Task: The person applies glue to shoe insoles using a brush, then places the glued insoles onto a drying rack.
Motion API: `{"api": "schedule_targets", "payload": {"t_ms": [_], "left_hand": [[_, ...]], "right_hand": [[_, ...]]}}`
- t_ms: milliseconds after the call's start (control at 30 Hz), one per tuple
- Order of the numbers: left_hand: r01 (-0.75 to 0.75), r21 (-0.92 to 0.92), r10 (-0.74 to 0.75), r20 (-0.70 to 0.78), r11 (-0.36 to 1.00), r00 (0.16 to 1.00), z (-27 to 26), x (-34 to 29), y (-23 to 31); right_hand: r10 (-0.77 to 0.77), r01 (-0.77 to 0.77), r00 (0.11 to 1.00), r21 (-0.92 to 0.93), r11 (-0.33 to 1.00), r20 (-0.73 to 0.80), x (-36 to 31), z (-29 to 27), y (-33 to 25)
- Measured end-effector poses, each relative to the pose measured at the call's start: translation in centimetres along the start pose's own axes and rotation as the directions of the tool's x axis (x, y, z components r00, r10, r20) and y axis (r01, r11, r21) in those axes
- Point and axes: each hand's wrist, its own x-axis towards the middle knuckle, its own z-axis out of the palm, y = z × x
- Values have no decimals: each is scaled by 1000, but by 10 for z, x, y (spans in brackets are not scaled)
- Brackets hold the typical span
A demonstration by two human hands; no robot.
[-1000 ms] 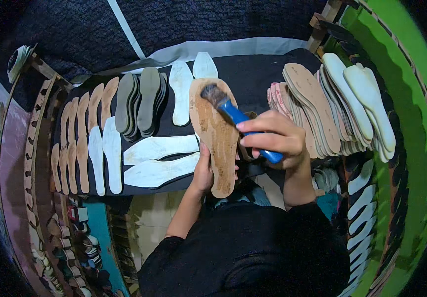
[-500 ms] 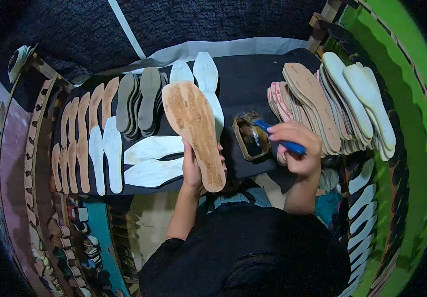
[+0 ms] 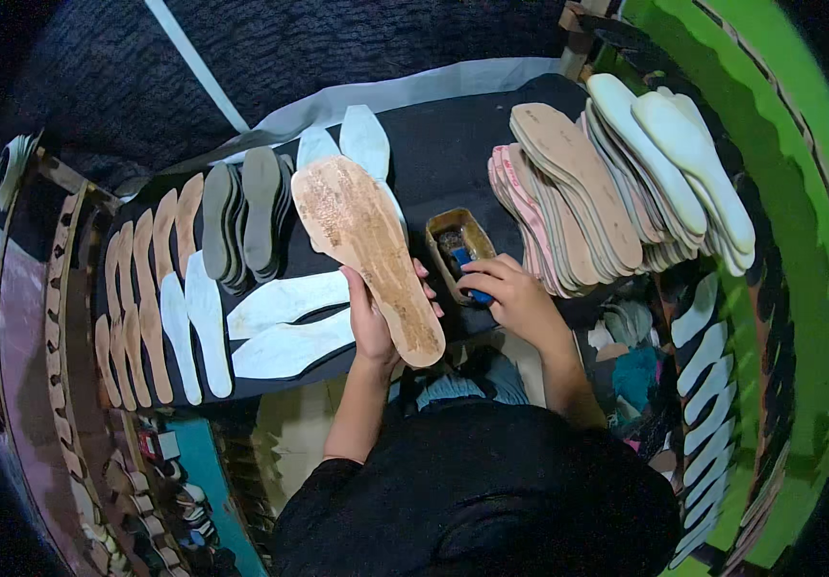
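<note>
My left hand [image 3: 371,327] grips a tan insole [image 3: 368,236] by its narrower part, fingers wrapped behind it. The insole is tilted up, its face blotched brown, with a pale shine near the broad end. In my right hand [image 3: 518,303] is a brush with a blue handle [image 3: 464,262], closed in the fingers. The brush end reaches down into a small open tub [image 3: 478,231] with brownish, stained walls and dark contents. Its bristles cannot be made out.
White shoe-shaped pieces [image 3: 294,341] lie left of the insole, beside grey insole stacks [image 3: 262,212]. Rows of tan strips [image 3: 150,332] fill the table's left end. Tall stacks of tan insoles [image 3: 578,183] and white insoles [image 3: 693,163] stand right of the tub.
My right hand has come down and left, lowering the brush into the tub with its handle turned. The insole stays in my left hand; its broad end catches more light. The whole view has shifted.
</note>
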Motion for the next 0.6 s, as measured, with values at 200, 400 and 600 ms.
{"api": "schedule_targets", "payload": {"t_ms": [200,400,600], "left_hand": [[-9,-41,11,61,999,998,22,7,-13],[-17,-182,52,189,983,981,54,6,-47],[47,-241,45,362,969,931,107,-33,-105]], "right_hand": [[31,-35,994,-36,999,-105,-27,-16,-12],[173,-93,925,239,967,-339,-70,-58,-57],[107,-213,858,-159,964,-503,-125,-89,-76]]}}
